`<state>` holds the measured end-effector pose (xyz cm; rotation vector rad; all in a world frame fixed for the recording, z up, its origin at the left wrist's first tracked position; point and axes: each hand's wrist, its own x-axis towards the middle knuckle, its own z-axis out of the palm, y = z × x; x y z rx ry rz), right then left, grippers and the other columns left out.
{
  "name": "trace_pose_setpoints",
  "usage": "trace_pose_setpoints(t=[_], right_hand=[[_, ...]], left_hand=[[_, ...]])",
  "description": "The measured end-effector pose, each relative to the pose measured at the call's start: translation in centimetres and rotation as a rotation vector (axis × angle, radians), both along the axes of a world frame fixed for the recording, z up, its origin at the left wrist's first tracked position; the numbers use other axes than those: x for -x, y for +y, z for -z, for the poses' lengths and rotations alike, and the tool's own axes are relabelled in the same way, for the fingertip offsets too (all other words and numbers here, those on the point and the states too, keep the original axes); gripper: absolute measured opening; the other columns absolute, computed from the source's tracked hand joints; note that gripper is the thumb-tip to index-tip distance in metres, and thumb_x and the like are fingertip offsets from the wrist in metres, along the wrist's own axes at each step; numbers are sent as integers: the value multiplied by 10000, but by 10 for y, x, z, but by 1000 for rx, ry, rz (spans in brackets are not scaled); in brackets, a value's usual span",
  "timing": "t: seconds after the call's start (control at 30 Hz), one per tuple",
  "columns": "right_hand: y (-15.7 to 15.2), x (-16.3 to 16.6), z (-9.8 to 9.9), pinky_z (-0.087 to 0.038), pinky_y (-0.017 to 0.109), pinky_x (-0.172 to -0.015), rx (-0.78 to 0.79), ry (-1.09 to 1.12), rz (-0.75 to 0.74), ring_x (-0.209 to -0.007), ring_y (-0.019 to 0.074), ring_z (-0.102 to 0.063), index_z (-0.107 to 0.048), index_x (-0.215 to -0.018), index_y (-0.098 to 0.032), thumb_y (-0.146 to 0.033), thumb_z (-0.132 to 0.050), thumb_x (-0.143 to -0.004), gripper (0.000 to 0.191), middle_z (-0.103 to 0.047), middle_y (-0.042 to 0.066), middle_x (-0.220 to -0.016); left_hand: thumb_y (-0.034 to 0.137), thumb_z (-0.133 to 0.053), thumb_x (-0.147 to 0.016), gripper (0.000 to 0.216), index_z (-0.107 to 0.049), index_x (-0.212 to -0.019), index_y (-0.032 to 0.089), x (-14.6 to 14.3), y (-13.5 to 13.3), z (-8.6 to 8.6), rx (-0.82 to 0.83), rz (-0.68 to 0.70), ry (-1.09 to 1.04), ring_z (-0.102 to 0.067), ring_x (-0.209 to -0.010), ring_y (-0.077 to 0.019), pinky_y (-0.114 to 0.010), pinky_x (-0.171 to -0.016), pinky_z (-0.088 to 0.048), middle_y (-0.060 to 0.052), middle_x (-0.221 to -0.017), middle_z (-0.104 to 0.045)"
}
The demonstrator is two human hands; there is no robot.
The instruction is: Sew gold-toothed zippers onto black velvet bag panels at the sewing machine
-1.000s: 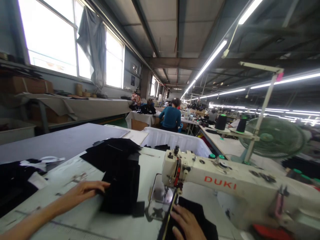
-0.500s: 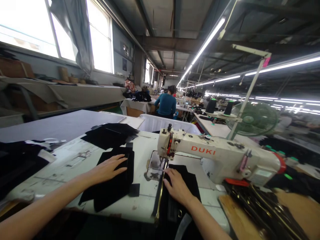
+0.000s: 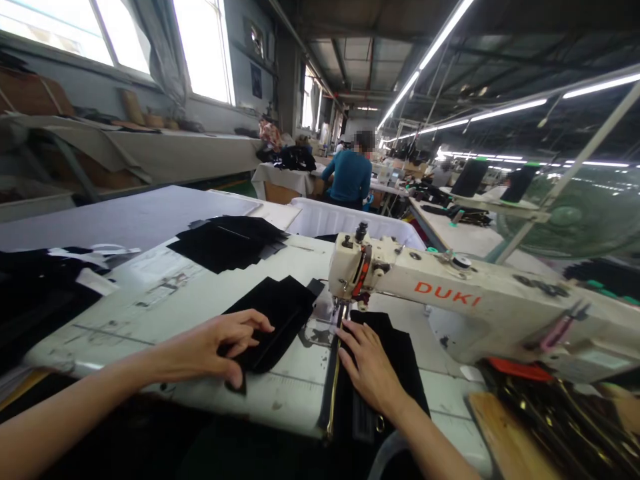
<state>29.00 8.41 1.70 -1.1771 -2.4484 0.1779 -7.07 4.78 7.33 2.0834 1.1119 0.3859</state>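
Observation:
My left hand (image 3: 220,347) is over the near edge of a black fabric panel (image 3: 280,310) on the machine bed. Its fingers are bent but apart from the thumb, and a small dark piece (image 3: 243,383) shows at the thumb tip. My right hand (image 3: 373,367) lies with fingers outstretched on another black fabric panel (image 3: 400,340). Its fingertips touch a black zipper strip with gold teeth (image 3: 331,393), which runs under the presser foot of the white sewing machine (image 3: 400,273). A gold ring (image 3: 381,423) shows beside the right wrist.
A stack of black panels (image 3: 225,243) lies at the far left of the bed. Behind the machine stands a white bin (image 3: 360,217). Thread cones (image 3: 470,177), a fan (image 3: 570,213) and gold-trimmed dark strips (image 3: 555,413) are at right. A person in blue (image 3: 350,177) sits ahead.
The left panel has shifted away and right, turning. My left hand has gone from lying flat on it to bent fingers nearer its close edge. My right hand stays by the zipper; the view has shifted.

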Motion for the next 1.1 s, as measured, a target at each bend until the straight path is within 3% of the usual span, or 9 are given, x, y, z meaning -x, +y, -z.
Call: trace_pose_setpoints(t=[0.1, 0.17, 0.33, 0.47, 0.63, 0.73, 0.87, 1.03, 1.1], right_hand=[[-1, 0, -2, -346, 549, -1192, 5, -7, 2, -1356, 255, -512, -581, -1385, -269, -243, -495, -1019, 377, -574, 84, -1441], [-1, 1, -3, -336, 547, -1197, 12, -11, 7, -1363, 255, -503, -583, -1383, -258, -246, -501, -1021, 371, -572, 88, -1443], [-3, 3, -8, -328, 537, -1203, 21, -34, 21, -1362, 248, -508, -579, -1383, -255, -235, -511, -1016, 373, -573, 87, -1447], [-6, 5, -10, -333, 524, -1206, 9, -53, 39, -1351, 245, -520, -584, -1377, -252, -231, -538, -1005, 375, -576, 83, -1437], [-6, 5, -13, -333, 526, -1204, 9, -53, 17, -1304, 241, -545, -600, -1354, -278, -220, -553, -993, 368, -605, 66, -1362], [-5, 5, -17, -327, 519, -1210, 26, -55, -28, -1297, 229, -544, -597, -1354, -291, -209, -558, -991, 374, -615, 48, -1338], [-5, 5, -15, -313, 533, -1223, 39, -21, -51, -1339, 236, -524, -557, -1403, -265, -227, -554, -1000, 405, -617, 51, -1382], [0, 5, -3, -319, 498, -1233, 10, 40, 5, -1331, 222, -549, -591, -1373, -209, -235, -529, -1016, 363, -632, 63, -1392], [6, 6, -1, -331, 502, -1226, 10, 45, 14, -1330, 229, -551, -606, -1361, -204, -242, -531, -1014, 357, -632, 65, -1392]], left_hand=[[863, -387, -874, 714, -682, -982, 222, -4, 2, 4, -44, 56, -80, -561, -1314, -311, -360, -1027, -534, -113, -1501, -510], [729, -228, -1008, 691, -682, -1165, 233, -8, 8, 11, -136, 20, -7, -544, -1344, -296, -389, -1077, -496, -116, -1541, -481], [428, -514, -1032, 434, -517, -1465, 410, -24, 28, 40, -273, 18, 158, -270, -1532, -296, -560, -1257, -73, 30, -1651, -343], [453, -523, -1014, 576, -364, -1565, 397, -48, 12, 64, -343, -55, 232, -241, -1527, -394, -694, -1195, -128, -62, -1677, -266], [436, -584, -969, 328, -670, -1273, 350, -77, 17, 58, -448, -130, 228, -524, -1309, -362, -560, -1135, -355, -84, -1368, -616], [317, -531, -987, 315, -629, -1283, 271, -89, 56, 47, -431, -130, 179, -534, -1277, -294, -434, -1118, -384, -83, -1372, -570], [330, -672, -892, 486, -565, -1364, 288, -95, 95, 48, -390, -105, 168, -519, -1262, -332, -470, -1058, -395, -88, -1374, -562], [304, -659, -891, 68, -693, -941, 273, -94, 100, 51, -339, -60, 126, -611, -989, -262, -370, -872, -451, -12, -981, -662], [320, -625, -915, 91, -682, -914, 249, -92, 104, 51, -332, -75, 90, -626, -948, -236, -331, -847, -476, -7, -947, -666]])
